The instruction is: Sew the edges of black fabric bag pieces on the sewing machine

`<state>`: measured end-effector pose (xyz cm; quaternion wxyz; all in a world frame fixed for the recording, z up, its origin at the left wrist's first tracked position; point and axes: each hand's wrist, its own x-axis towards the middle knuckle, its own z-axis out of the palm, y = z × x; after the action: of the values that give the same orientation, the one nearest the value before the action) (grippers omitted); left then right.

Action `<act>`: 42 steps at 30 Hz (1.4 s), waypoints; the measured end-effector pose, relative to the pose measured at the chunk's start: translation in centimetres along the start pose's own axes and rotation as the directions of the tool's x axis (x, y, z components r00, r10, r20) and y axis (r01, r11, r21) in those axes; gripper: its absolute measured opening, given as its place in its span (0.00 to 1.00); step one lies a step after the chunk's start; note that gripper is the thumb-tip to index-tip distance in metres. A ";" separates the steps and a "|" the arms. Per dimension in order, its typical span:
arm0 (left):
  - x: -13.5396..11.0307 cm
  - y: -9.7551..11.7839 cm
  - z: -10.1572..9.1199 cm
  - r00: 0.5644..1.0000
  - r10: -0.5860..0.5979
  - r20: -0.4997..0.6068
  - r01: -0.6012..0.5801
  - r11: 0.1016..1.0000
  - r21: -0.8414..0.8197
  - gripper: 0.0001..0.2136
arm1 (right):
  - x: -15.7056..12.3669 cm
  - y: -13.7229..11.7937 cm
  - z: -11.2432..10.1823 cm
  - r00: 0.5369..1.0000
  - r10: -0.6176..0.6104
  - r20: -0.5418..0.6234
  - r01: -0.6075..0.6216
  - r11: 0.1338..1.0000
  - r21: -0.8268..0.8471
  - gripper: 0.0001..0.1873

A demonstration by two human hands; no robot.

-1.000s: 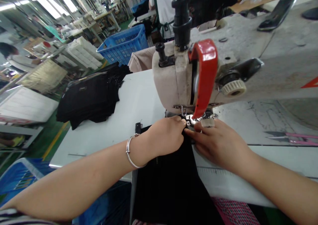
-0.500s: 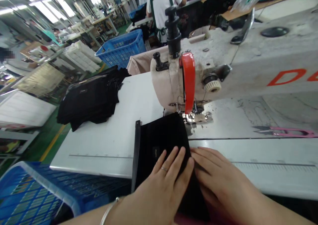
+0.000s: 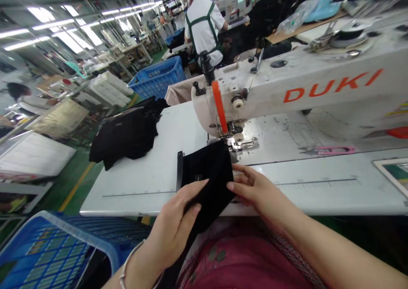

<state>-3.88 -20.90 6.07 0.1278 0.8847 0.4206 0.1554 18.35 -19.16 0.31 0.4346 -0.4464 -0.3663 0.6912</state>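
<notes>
The left forearm is brought in from seven o'clock, a thin metal bracelet [image 3: 127, 261] being worn at the wrist. The left hand [image 3: 177, 227] is bent upward, and its fingers [image 3: 194, 191] are curled over the near part of a black fabric piece [image 3: 207, 170], which is gripped between them and the palm. The right forearm is brought in from four o'clock. The right hand [image 3: 256, 191] is held low and flat; its fingers [image 3: 237, 186] are kept nearly straight and slightly spread, not clenched, and their tips are laid against the fabric's edge at three o'clock.

The black fabric piece is spread over the front edge of a white table [image 3: 140, 182], its near end being hung off toward the lap. Its far corner is placed just beside the presser foot [image 3: 238, 143] of a cream sewing machine [image 3: 306, 89], lettered in orange, at one o'clock from the fabric. A red guard [image 3: 219, 108] is mounted on the machine head. Pink snips [image 3: 328, 150] are laid on the machine bed at three o'clock, well apart from the hands. A heap of black cloth [image 3: 127, 131] is left on the table at ten o'clock. A blue crate [image 3: 47, 246] is seen at eight o'clock, below the table edge. Another blue basket [image 3: 157, 78] and a person in a white shirt [image 3: 202, 25] are seen at twelve o'clock, in a long workshop lit by ceiling strip lights.
</notes>
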 end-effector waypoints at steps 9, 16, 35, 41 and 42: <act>-3.5 -2.1 0.9 0.962 -0.112 0.248 -0.002 0.909 0.417 0.38 | -4.2 3.9 0.1 0.985 0.157 0.065 -0.133 0.953 -0.274 0.13; -1.7 2.3 2.4 0.959 0.224 0.174 -0.272 0.899 0.343 0.23 | -6.2 6.1 -0.2 0.987 0.157 0.031 -0.141 0.945 -0.295 0.14; -2.9 1.8 6.3 0.935 0.354 -0.017 -0.354 0.935 0.005 0.11 | -7.9 5.6 -0.5 0.939 0.334 0.086 -0.322 0.938 -0.126 0.11; -2.6 2.2 6.8 0.933 0.355 -0.051 -0.347 0.930 0.126 0.10 | -7.8 5.2 -0.4 0.918 0.379 0.120 -0.373 0.925 -0.068 0.18; -2.5 2.3 6.7 0.931 0.359 -0.061 -0.350 0.928 0.126 0.10 | -7.8 5.1 -0.5 0.911 0.389 0.137 -0.381 0.921 -0.078 0.18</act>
<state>-1.23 -24.92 0.26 0.0299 0.9447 0.2668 0.1883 19.11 -28.16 -2.13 0.2499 -0.4672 -0.3197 0.7856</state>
